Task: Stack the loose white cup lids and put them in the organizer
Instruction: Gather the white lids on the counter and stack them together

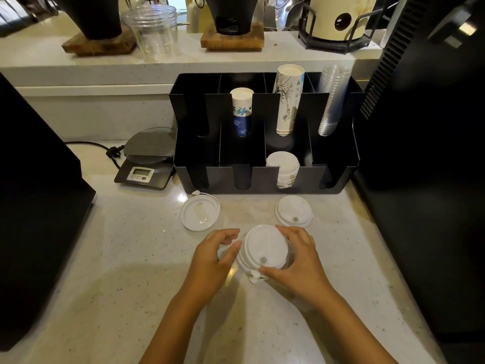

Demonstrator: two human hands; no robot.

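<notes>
Cupping a short stack of white lids (265,246) from either side, the left hand (214,261) and right hand (299,261) meet low on the speckled counter (126,271), directly in front of the black organizer (265,177). Left thumb and curled fingers press the stack's left edge; right fingers wrap its far and right edges, with the thumb on its near rim. Both hands are partly closed on the stack, which sits top-up with its sip hole toward the person. Nearer the organizer, two loose lids lie flat on the counter: an upturned lid (200,214) before its left half, and a top-up lid (294,212) before its right half, just beyond the right fingertips. Inside the organizer, a front compartment right of centre holds a stack of stored lids (283,168). Rear compartments hold blue-printed paper cups (242,111), taller sketch-printed paper cups (287,98) and clear plastic cups (332,98). A digital scale (147,161) rests left of the organizer.
</notes>
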